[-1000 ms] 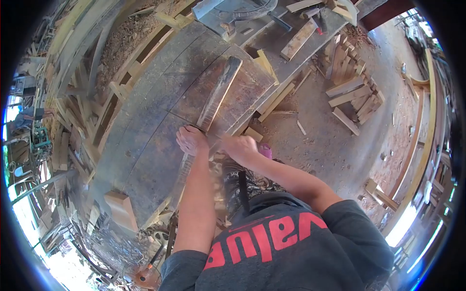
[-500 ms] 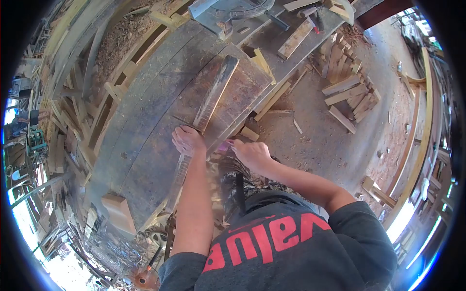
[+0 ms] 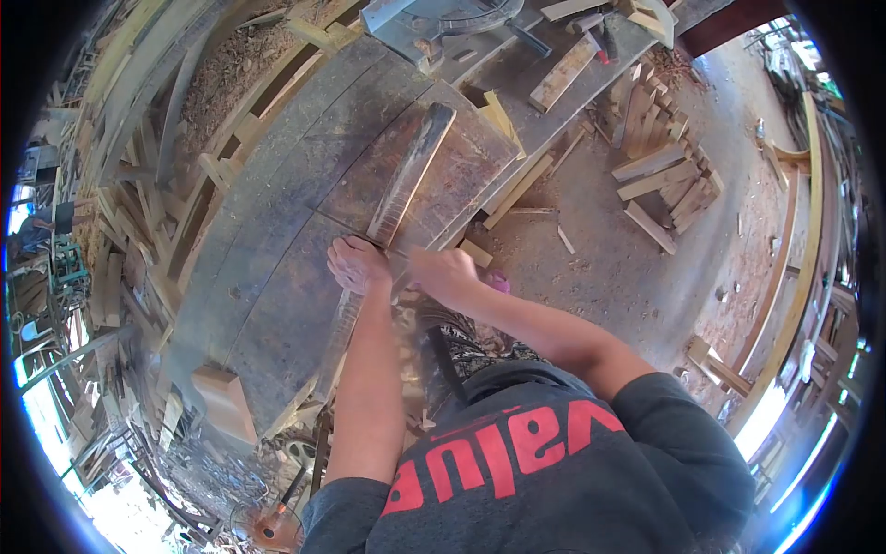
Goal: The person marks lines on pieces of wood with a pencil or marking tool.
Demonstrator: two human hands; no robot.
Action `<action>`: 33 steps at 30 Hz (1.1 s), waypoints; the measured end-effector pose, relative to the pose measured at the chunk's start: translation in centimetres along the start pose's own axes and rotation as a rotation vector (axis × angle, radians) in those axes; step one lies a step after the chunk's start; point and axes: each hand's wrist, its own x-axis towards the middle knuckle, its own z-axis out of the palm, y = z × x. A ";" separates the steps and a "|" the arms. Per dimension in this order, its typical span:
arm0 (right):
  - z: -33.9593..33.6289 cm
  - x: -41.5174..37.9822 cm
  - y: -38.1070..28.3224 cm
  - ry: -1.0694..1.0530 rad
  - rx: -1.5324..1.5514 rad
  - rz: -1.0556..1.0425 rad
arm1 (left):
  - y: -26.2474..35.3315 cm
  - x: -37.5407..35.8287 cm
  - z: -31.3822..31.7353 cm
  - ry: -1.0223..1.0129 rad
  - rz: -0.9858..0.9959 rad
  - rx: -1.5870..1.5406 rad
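Note:
A long, worn wooden bar [image 3: 413, 175] with a shiny face lies slantwise over a dusty worktable [image 3: 286, 194]. My left hand [image 3: 358, 264] rests on this bar with its fingers curled, close to a thin dark strip [image 3: 365, 239] that crosses the bar. To its right, my right hand [image 3: 445, 277] is closed and slightly blurred, with its fingers at the bar's side. What either hand grips is hidden, and I cannot tell its kind. A small purple-pink thing [image 3: 496, 281] shows beside the right wrist, partly covered by the forearm.
A wood block [image 3: 225, 406] sits at the table's near left corner. Behind the table stands a blue-grey machine base [image 3: 443, 28], with a board [image 3: 563, 74] beside it. Stacked offcuts [image 3: 669, 185] lie on the floor at right; long timbers [image 3: 189, 231] line the left.
My right hand has moved left, closer to my left hand. The purple-pink thing, earlier left of the right hand's fingers, now shows right of its wrist. My left hand stays in place.

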 end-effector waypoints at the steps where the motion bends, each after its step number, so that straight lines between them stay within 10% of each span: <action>1: 0.1 0.8 -0.6 0.075 -0.008 -0.059 | 0.0 0.0 0.1 0.006 -0.009 0.007; 33: 0.1 -0.4 0.4 0.082 0.011 -0.038 | 0.2 0.0 -0.5 -0.012 -0.031 -0.036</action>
